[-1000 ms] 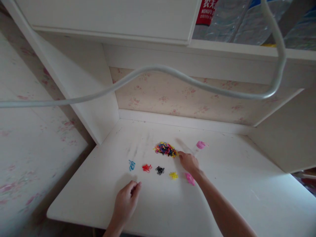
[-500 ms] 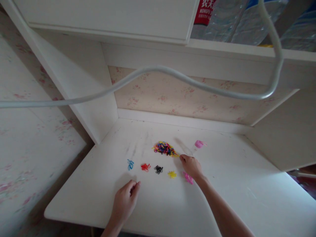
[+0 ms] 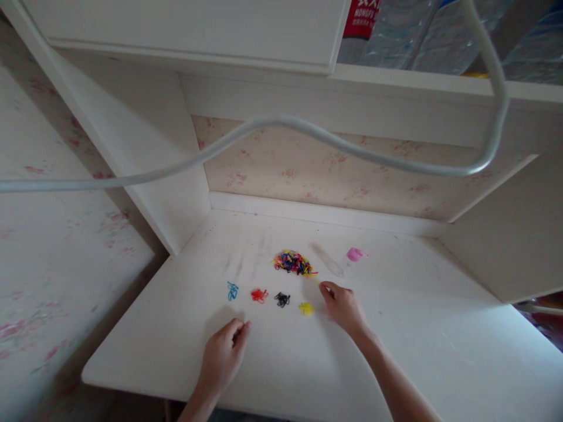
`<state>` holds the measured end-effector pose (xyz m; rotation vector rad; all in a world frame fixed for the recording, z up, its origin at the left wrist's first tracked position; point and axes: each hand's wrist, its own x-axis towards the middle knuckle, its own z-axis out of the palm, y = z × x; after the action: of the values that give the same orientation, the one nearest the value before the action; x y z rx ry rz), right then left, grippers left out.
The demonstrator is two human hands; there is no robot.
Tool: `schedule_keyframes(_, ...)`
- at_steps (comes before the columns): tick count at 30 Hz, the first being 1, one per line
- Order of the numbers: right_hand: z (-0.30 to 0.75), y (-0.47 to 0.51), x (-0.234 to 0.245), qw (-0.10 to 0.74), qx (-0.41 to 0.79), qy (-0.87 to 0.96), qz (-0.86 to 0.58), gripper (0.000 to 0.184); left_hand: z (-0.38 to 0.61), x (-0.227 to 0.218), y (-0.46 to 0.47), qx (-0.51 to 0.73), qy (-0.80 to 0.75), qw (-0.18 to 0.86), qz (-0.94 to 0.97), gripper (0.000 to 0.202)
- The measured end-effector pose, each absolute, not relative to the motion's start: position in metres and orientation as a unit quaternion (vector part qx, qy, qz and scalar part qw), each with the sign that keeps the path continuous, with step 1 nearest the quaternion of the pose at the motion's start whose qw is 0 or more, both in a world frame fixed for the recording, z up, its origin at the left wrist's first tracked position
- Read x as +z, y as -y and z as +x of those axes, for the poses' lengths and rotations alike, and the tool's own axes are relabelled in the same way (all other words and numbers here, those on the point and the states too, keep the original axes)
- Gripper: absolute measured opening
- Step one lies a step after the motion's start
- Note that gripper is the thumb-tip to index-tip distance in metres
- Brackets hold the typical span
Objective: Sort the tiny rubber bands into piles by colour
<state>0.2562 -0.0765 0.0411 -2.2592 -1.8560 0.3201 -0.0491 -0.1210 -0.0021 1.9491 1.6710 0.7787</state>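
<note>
A mixed pile of small coloured rubber bands (image 3: 292, 262) lies mid-desk. My right hand (image 3: 344, 305) is just right of and below it, thumb and forefinger pinched on a yellow rubber band (image 3: 319, 282). In a row nearer me lie small groups of bands: blue ones (image 3: 233, 291), red ones (image 3: 259, 295), black ones (image 3: 282, 299) and yellow ones (image 3: 307, 308). Pink bands are nearly all hidden behind my right hand. My left hand (image 3: 226, 350) is closed in a loose fist at the near side of the desk, below the blue and red groups, with nothing visible in it.
Behind the pile lies a clear container (image 3: 332, 262) with a pink top (image 3: 354, 254). A pale bent rod (image 3: 281, 122) crosses above the white desk (image 3: 153, 328). Overhead are a cabinet (image 3: 189, 29) and a shelf with plastic bottles (image 3: 396, 38).
My right hand has drawn slightly down from the pile with the yellow rubber band, covering the pink group. My left hand has stayed put.
</note>
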Motion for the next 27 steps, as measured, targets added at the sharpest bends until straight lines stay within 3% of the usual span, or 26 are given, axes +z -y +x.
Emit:
schedule_keyframes(5, 0.241, 0.107, 0.042, 0.112, 0.118, 0.661, -0.733, 0.037, -0.048, -0.001, 0.122, 0.285, -0.606, 0.221, 0.709, 0.033)
schedule_keyframes(14, 0.231, 0.119, 0.035, 0.049, 0.133, 0.649, -0.747, 0.033, -0.047, 0.000, 0.121, 0.273, -0.608, 0.213, 0.714, 0.034)
schedule_keyframes(27, 0.268, 0.188, -0.005, 0.268, 0.213, 0.497, -0.797, 0.048, -0.018, 0.015, 0.118, 0.228, -0.585, 0.227, 0.744, 0.038)
